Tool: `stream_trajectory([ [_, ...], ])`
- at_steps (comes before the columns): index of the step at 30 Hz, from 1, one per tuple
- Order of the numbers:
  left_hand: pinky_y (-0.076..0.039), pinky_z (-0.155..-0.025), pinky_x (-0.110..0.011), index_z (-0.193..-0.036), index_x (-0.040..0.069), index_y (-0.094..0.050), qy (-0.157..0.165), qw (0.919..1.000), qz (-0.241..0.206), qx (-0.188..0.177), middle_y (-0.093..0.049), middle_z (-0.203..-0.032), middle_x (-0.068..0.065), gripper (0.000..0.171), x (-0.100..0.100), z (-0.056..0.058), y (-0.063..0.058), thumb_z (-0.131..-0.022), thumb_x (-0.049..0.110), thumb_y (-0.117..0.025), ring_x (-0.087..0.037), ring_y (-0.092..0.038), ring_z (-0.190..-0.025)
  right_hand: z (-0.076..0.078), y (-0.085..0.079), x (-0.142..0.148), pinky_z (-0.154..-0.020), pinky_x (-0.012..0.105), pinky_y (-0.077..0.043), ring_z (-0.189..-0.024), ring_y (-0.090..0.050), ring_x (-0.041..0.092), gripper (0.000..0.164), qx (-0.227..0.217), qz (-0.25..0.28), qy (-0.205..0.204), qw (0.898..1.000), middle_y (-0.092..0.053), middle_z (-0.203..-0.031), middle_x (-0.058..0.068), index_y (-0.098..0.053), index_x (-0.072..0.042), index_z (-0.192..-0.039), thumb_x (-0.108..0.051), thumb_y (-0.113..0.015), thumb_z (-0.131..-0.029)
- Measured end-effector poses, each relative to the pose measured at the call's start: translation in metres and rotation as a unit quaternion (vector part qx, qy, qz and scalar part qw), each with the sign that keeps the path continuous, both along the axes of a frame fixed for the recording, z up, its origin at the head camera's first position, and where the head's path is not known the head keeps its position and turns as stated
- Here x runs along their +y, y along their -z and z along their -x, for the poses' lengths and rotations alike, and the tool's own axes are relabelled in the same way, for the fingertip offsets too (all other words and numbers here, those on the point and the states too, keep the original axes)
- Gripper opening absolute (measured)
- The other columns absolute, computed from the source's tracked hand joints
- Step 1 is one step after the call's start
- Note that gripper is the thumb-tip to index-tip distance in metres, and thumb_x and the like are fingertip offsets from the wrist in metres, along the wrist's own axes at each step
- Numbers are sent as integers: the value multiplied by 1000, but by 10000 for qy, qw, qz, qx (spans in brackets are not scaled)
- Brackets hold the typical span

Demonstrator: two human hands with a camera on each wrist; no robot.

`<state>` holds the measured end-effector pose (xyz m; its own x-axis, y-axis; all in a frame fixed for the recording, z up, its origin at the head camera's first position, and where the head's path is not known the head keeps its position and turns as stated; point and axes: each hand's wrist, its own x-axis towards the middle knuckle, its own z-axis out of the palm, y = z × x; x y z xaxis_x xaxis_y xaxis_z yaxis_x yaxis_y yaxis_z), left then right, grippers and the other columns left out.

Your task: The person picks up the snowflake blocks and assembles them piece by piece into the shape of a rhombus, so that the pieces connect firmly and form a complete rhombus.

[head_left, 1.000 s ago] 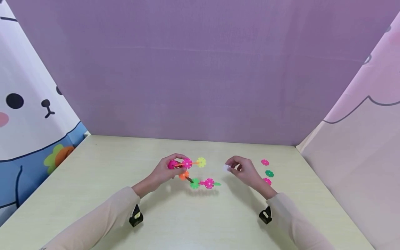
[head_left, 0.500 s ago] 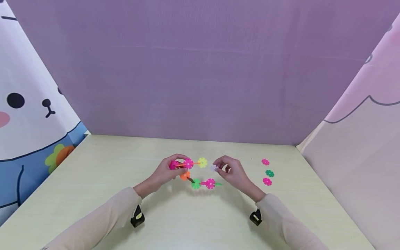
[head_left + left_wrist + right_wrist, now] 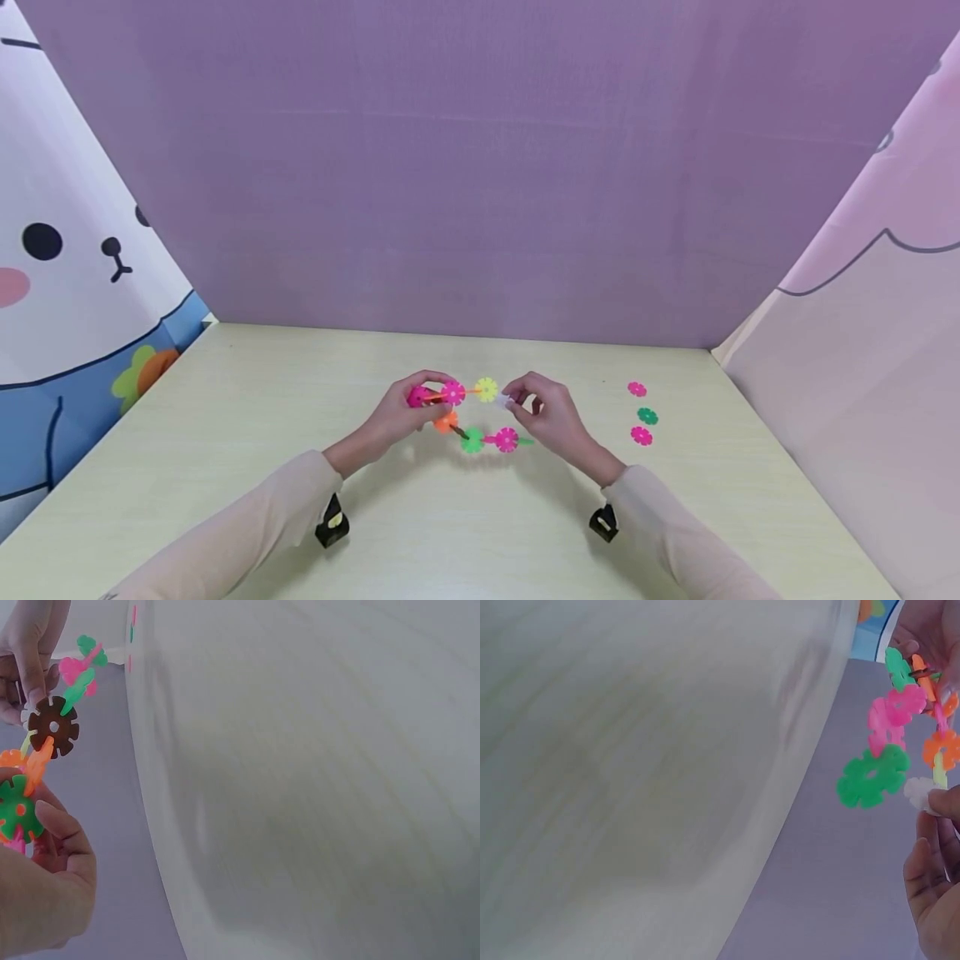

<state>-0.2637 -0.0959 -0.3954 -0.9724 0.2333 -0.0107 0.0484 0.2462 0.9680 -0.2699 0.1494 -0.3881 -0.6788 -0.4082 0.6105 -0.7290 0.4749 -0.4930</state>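
Observation:
My left hand (image 3: 399, 412) grips one part of a bent chain of interlocked notched flower discs, held above the table. From it, one arm runs through a pink disc (image 3: 453, 393) to a yellow disc (image 3: 486, 389). The lower arm has a light green disc (image 3: 472, 440) and another pink disc (image 3: 506, 439), with a green end disc (image 3: 874, 776) in the right wrist view. My right hand (image 3: 553, 419) pinches a white disc (image 3: 919, 793) at the yellow disc's edge; whether their slots interlock I cannot tell. A brown disc (image 3: 53, 727) shows in the left wrist view.
On the pale wooden table (image 3: 450, 533), a pink disc (image 3: 637, 389), a dark green disc (image 3: 647, 416) and a second pink disc (image 3: 641, 436) lie right of my right hand. A purple panel (image 3: 480, 183) stands along the back edge, with printed cloths at both sides.
My right hand has moved left, bringing the white disc from apart up to the yellow disc at the chain's end. My left hand and the chain have barely shifted.

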Motion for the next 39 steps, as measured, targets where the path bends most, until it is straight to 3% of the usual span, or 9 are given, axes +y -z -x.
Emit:
stream_trajectory([
  [6, -44, -58, -29, -115, 24, -58, -42, 10000, -8, 26, -67, -81, -2, 36, 1, -1, 2, -81, 22, -70, -37, -53, -75, 1, 2, -3, -48, 18, -42, -67, -55, 7, 14, 285, -44, 69, 9996, -62, -74, 0, -66, -5, -86, 2, -70, -75],
  [14, -50, -76, -37, -112, 18, -60, -201, 9998, -15, 11, -68, -85, -2, 35, 2, 0, 2, -79, 23, -71, -14, -60, -73, 3, 3, -5, -48, 16, -42, -67, -55, 7, 15, 651, 106, 63, 9978, -62, -76, 0, -65, -5, -86, 2, -70, -75],
  [25, -52, -78, -40, -111, 22, -61, -117, 9999, 95, -18, -68, -83, -2, 37, -1, 3, -1, -76, 23, -74, -15, -62, -70, 5, 3, -5, -48, 19, -43, -68, -56, 9, 14, 670, 154, 35, 9976, -63, -77, 1, -66, -5, -86, 3, -70, -75],
  [33, -54, -74, -32, -116, 20, -58, 429, 9978, 195, 459, -62, -103, -7, 40, -5, 5, -3, -78, 15, -72, -18, -61, -89, 5, 2, -5, -47, 19, -43, -68, -57, 9, 15, 791, 168, -62, 9967, -62, -76, 1, -66, -5, -86, 3, -70, -75],
  [39, -53, -71, -35, -122, 20, -54, 1027, 9894, 397, 947, -62, -98, -6, 43, -6, 8, -3, -82, 16, -68, -20, -58, -89, 6, 2, -5, -48, 19, -43, -68, -57, 9, 14, 771, 176, -97, 9968, -62, -76, 1, -66, -5, -86, 3, -70, -75],
])
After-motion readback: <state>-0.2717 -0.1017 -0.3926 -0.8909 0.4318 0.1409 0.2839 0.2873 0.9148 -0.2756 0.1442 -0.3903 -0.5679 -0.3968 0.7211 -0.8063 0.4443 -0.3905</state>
